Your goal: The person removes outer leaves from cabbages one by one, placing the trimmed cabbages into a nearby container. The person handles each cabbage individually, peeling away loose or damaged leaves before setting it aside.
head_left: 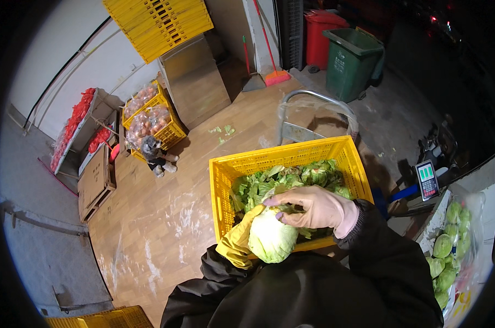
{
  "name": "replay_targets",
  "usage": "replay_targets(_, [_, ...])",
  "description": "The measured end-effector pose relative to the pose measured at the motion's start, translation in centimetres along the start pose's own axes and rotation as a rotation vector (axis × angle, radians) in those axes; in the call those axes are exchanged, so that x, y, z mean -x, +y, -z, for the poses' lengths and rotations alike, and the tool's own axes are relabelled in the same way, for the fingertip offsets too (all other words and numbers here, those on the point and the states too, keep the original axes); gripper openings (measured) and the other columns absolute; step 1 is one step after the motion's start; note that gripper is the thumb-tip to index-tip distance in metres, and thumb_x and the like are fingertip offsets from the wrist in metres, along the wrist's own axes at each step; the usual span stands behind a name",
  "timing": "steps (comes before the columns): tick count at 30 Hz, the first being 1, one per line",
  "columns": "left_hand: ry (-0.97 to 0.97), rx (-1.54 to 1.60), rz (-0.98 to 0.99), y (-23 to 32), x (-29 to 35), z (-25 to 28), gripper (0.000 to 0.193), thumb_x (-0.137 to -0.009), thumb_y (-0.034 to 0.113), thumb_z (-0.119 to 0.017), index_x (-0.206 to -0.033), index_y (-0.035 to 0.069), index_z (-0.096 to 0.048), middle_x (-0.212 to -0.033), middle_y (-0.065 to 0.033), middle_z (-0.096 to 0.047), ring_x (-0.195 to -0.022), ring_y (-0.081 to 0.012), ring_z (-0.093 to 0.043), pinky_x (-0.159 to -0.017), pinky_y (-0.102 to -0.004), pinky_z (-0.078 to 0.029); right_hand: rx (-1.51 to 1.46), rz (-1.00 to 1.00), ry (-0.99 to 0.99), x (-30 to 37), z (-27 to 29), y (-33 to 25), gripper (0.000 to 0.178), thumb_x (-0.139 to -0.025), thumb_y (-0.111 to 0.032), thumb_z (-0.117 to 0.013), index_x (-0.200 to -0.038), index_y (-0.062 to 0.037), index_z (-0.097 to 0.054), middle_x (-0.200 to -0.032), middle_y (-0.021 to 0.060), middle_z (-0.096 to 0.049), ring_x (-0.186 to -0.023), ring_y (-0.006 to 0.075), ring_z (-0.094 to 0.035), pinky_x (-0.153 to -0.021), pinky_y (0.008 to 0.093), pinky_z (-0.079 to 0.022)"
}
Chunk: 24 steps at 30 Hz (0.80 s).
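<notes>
A pale green head of lettuce (pixel 273 238) is held over the near side of a yellow plastic crate (pixel 291 151), close to my body. My left hand (pixel 237 242), in a yellow glove, is wrapped round its left side. From the right, my right hand (pixel 318 209) in a pale pink glove reaches across its top. The thumb and fingers are curled in at the upper end of the lettuce, and their tips look darkened. Loose green leaves (pixel 280 177), some browned, fill much of the crate behind my hands.
Beyond the crate stands a metal trolley handle (pixel 313 93). Bagged lettuces (pixel 444 246) and a scale display (pixel 426 179) are at right. A small grey dog (pixel 151 146) is beside yellow crates of bagged onions (pixel 149 121). Green (pixel 348 68) and red bins (pixel 321 41) stand far off.
</notes>
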<state>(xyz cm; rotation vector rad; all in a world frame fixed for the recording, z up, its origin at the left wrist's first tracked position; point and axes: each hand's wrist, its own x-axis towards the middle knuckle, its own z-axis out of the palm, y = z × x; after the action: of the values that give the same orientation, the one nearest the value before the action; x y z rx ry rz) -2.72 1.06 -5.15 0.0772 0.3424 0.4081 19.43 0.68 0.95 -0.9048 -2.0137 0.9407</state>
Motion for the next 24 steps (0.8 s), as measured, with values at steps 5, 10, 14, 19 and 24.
replay_targets(5, [0.175,-0.125,-0.063,-0.3,0.5,-0.9,0.052,-0.095,0.04,-0.061,-0.133,0.006,-0.054,-0.122,-0.0174,-0.064,-0.111,-0.0339,-0.064,-0.095,-0.0503,-0.053,0.098,-0.306,-0.21,-0.3,0.8,-0.1,0.021,-0.092,-0.015,-0.058,-0.11,-0.0034,-0.055,-0.098,0.0187,-0.068,-0.092,0.0373,-0.067,-0.079,0.0411,-0.054])
replay_targets(10, [0.171,-0.095,-0.016,0.2,0.8,-0.9,0.057,-0.093,0.044,-0.063,-0.135,0.006,-0.053,-0.126,-0.018,-0.063,-0.113,-0.0349,-0.063,-0.098,-0.0517,-0.05,0.308,-0.585,-0.064,0.4,-0.6,3.4,0.021,-0.09,-0.011,-0.06,-0.107,-0.0006,-0.054,-0.094,0.0193,-0.066,-0.085,0.0353,-0.067,-0.073,0.0418,-0.053])
replay_targets(14, [0.145,-0.093,-0.094,0.1,0.9,-1.1,0.062,-0.095,0.049,-0.056,-0.138,0.006,-0.05,-0.131,-0.0194,-0.059,-0.113,-0.037,-0.062,-0.099,-0.0525,-0.05,0.099,-0.892,-0.092,1.6,-3.1,6.7,0.027,-0.099,-0.021,-0.053,-0.117,0.0005,-0.055,-0.105,0.0145,-0.066,-0.093,0.0285,-0.065,-0.077,0.038,-0.053])
replay_targets(19, [0.119,-0.046,-0.15,0.4,0.3,-0.5,0.059,-0.097,0.047,-0.055,-0.139,0.006,-0.049,-0.13,-0.0198,-0.06,-0.113,-0.0365,-0.062,-0.098,-0.0523,-0.051,-0.686,-0.596,0.031,3.5,-2.5,7.3,0.077,-0.098,-0.066,-0.038,-0.142,-0.0027,-0.048,-0.131,0.01,-0.059,-0.122,0.0192,-0.054,-0.105,0.032,-0.041])
replay_targets(24, [0.15,-0.023,0.027,1.8,-2.3,1.1,0.053,-0.1,0.043,-0.051,-0.14,0.008,-0.048,-0.131,-0.0157,-0.06,-0.116,-0.034,-0.061,-0.095,-0.0542,-0.053,-1.128,-0.669,0.126,2.5,-5.3,7.4,0.086,-0.093,-0.071,-0.042,-0.143,-0.0007,-0.045,-0.138,0.0142,-0.055,-0.128,0.0238,-0.052,-0.108,0.039,-0.042])
